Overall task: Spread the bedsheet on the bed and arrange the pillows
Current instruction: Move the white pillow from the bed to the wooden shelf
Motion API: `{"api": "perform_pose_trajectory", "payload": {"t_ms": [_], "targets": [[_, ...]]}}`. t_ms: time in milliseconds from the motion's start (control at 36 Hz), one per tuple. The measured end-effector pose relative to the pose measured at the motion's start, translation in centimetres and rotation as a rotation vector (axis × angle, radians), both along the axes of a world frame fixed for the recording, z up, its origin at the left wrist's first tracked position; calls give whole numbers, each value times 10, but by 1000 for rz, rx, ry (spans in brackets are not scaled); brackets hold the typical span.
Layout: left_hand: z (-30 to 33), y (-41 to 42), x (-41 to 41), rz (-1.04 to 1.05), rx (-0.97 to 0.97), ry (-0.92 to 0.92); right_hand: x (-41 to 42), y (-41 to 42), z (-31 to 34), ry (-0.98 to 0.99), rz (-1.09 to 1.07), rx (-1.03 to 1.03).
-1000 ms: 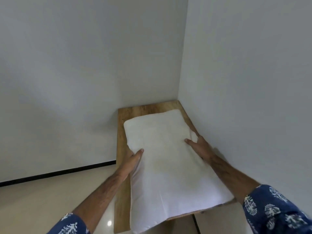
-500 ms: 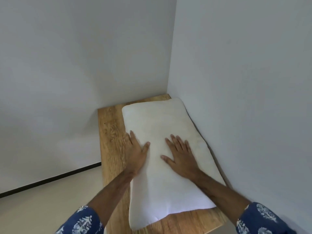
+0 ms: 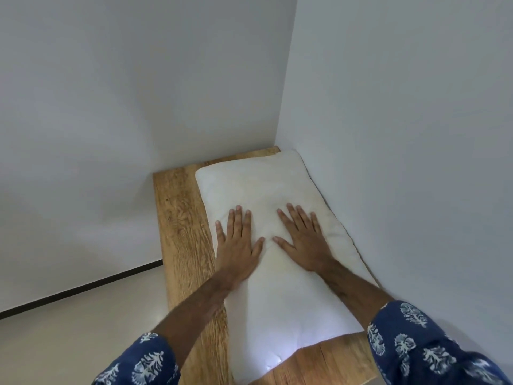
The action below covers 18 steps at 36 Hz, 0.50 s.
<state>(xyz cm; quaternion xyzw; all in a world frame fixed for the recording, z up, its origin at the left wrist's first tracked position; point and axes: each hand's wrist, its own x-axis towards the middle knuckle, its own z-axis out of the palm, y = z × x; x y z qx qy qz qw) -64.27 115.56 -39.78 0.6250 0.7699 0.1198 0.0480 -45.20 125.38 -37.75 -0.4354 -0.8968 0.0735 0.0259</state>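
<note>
A white pillow (image 3: 266,190) lies flat on a bare wooden bed board (image 3: 180,218) in the room's corner, its long right side against the right wall. My left hand (image 3: 237,243) rests palm down on the pillow's left part, fingers spread. My right hand (image 3: 304,240) lies palm down beside it, toward the pillow's middle right. Neither hand grips anything. No bedsheet is in view.
Two grey-white walls (image 3: 111,107) meet behind the board's far end. A pale tiled floor (image 3: 69,329) with a dark skirting line lies to the left of the board. A strip of bare wood shows left of the pillow.
The hands went from holding the pillow's sides to lying flat on top of it. The pillow settled on the board and against the right wall. The left hand slid further onto the pillow.
</note>
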Motion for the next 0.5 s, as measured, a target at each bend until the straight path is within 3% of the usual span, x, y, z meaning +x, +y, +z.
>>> {"api": "perform_pose_trajectory", "payload": {"t_ms": [278, 500], "targets": [[13, -10, 5, 54, -73, -30, -3, 6, -1, 44, 30, -24], [24, -82, 13, 295, -74, -44, -42, -10, 23, 27, 180, -24]]}}
